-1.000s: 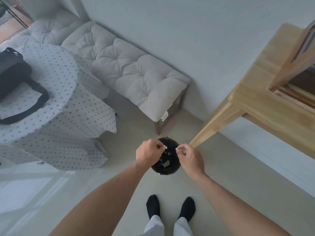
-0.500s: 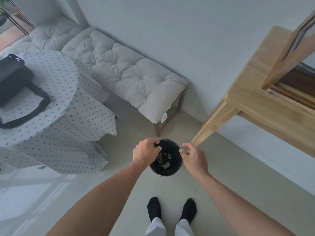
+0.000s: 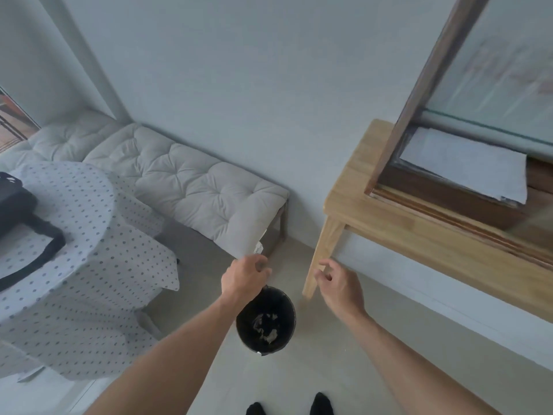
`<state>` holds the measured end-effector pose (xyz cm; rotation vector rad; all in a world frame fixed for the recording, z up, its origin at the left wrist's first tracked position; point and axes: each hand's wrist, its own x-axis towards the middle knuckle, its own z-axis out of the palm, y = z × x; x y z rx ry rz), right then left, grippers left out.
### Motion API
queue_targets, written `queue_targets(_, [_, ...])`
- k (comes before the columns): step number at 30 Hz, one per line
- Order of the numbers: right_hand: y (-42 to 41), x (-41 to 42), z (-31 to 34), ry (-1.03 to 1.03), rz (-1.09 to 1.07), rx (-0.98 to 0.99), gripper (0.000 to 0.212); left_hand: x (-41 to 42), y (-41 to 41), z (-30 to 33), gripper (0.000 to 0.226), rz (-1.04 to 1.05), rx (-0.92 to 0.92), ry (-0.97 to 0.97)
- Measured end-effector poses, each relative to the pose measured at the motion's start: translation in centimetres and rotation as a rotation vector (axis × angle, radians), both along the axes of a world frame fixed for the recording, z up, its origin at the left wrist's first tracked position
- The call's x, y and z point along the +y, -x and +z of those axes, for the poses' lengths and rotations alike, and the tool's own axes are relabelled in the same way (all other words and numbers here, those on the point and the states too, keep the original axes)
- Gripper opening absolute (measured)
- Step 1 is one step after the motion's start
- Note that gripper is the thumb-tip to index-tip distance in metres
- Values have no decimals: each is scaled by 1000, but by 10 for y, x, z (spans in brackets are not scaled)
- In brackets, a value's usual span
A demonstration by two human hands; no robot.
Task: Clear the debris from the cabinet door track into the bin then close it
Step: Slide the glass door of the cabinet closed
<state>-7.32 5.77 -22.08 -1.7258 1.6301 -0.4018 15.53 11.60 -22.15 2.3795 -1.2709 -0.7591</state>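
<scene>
A small round black bin (image 3: 266,320) stands on the floor in front of my feet, with pale scraps of debris (image 3: 266,326) lying in its bottom. My left hand (image 3: 245,277) hovers above the bin's far left rim, fingers loosely curled and holding nothing I can see. My right hand (image 3: 339,284) is raised to the right of the bin, near the wooden table leg, fingers apart and empty. At the upper right a dark wooden cabinet (image 3: 449,187) with a glass sliding door (image 3: 490,70) stands on the light wooden table (image 3: 419,232); its bottom track (image 3: 466,227) runs along the front.
A cushioned bench (image 3: 191,181) runs along the wall behind the bin. A round table with a dotted cloth (image 3: 74,235) and a black bag (image 3: 18,211) is at the left. White paper (image 3: 466,163) lies inside the cabinet. My black socks (image 3: 290,407) show at the bottom.
Both hands have lifted off the bin and spread apart, the right one toward the table. The view has tilted up, bringing the cabinet into sight.
</scene>
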Motion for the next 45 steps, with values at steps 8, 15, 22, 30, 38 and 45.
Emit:
queue_targets(8, [49, -29, 82, 165, -103, -104, 27, -53, 26, 75, 29, -78, 51, 231])
queue_targets(15, [97, -47, 125, 281, -201, -130, 30, -96, 67, 127, 34, -183, 63, 350])
queue_targets(22, [147, -52, 133, 351, -311, -130, 21, -121, 121, 146, 35, -294, 109, 359])
queue_targets(30, [198, -48, 135, 370, -396, -83, 19, -134, 161, 151, 37, -348, 87, 399])
queue_targets(38, [222, -40, 147, 437, -496, -79, 19, -132, 164, 155, 49, -325, 57, 472])
queue_targets(45, [244, -39, 156, 598, -478, 5, 26, -136, 157, 167, 92, -383, -31, 549])
